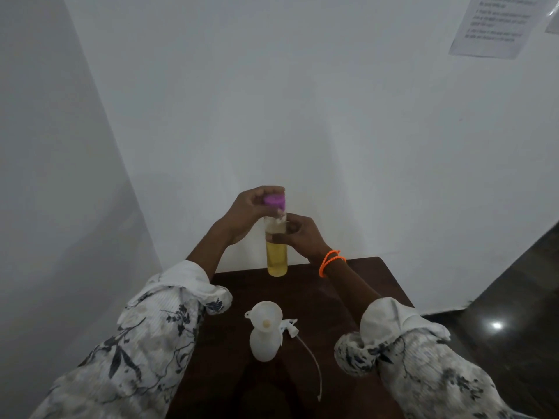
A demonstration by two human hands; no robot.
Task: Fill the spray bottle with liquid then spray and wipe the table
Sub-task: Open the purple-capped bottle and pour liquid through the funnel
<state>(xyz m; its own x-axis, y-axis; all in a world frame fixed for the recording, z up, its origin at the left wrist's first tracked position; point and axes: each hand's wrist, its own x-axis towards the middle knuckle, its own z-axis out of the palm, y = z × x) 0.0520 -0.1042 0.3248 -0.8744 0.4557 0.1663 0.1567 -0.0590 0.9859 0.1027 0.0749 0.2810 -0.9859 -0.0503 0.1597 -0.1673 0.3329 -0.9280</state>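
A tall clear bottle of yellow liquid [276, 261] stands upright at the far edge of the dark brown table [357, 285]. My left hand [251, 213] grips its purple cap [274, 201] from above. My right hand [298, 234] holds the bottle's upper body from the right. Nearer to me stands a white spray bottle [263, 343] with a white funnel [265, 317] sitting in its neck. The white spray head [289, 325] lies on the table just right of it, its thin dip tube [313, 361] trailing toward me.
The small table is pushed into a corner between white walls [302, 101]. Dark glossy floor [514, 313] lies to the right. A printed sheet of paper [496, 25] is stuck on the wall at the upper right.
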